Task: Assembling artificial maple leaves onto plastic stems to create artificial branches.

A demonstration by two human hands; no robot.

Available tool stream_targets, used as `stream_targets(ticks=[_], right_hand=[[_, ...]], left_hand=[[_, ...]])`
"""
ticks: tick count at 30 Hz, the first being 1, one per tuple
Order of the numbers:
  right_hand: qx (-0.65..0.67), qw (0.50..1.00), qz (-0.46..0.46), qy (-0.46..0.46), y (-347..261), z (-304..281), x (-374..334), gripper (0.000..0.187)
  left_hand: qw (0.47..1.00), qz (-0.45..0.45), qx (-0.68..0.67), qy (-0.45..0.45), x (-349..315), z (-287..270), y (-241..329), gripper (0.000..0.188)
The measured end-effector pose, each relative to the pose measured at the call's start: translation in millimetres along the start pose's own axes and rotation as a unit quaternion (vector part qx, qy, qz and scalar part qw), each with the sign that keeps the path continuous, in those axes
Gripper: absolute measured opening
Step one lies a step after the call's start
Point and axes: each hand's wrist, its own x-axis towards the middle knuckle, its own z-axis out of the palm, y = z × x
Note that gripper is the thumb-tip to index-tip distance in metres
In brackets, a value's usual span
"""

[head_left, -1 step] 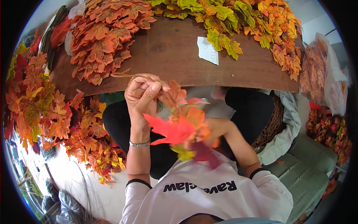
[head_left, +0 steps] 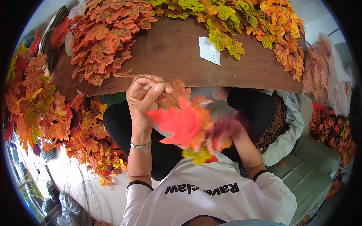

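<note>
My left hand (head_left: 145, 92) is closed in a pinch round the brown stem of an artificial maple-leaf spray (head_left: 177, 124). The stem's bare end points left over the table's near edge, while the leaves hang to the right, in front of my body. They are red, orange, yellow-green and dark purple. My right hand (head_left: 234, 130) is at the right side of the spray, by the purple leaf. Motion blur and leaves hide its fingers, so its grip does not show.
On the brown table (head_left: 169, 49) lie piles of orange leaves (head_left: 107, 37) and yellow-green leaves (head_left: 226, 39), and a paper slip (head_left: 209, 51). More leaf sprays (head_left: 49, 109) hang at the left. A plastic bag of leaves (head_left: 328, 75) is at the right, above a green seat (head_left: 305, 175).
The spray's leaves have swung round, the purple leaf moving up and right to my right hand, which is now more blurred. My left hand keeps its place on the stem.
</note>
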Motion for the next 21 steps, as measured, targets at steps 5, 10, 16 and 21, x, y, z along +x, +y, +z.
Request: stream_targets(ticks=[5,10,16,21], right_hand=[[-0.390,0.869,-0.078,0.296,-52,-4,-46,0.049],[-0.342,0.748,-0.175,0.541,-91,-33,-53,0.042],[-0.714,0.403,-0.173,0.546,-102,-91,-36,0.036],[-0.720,0.344,-0.098,0.595,-104,-115,-48,0.035]], left_hand=[[0.999,-0.006,0.021,-0.039,-1,8,-1,0.008],[0.995,-0.052,0.042,-0.070,-2,12,-8,0.009],[0.992,-0.093,0.000,-0.087,0,17,-9,0.009],[0.986,-0.125,-0.010,-0.107,-3,12,-13,0.011]])
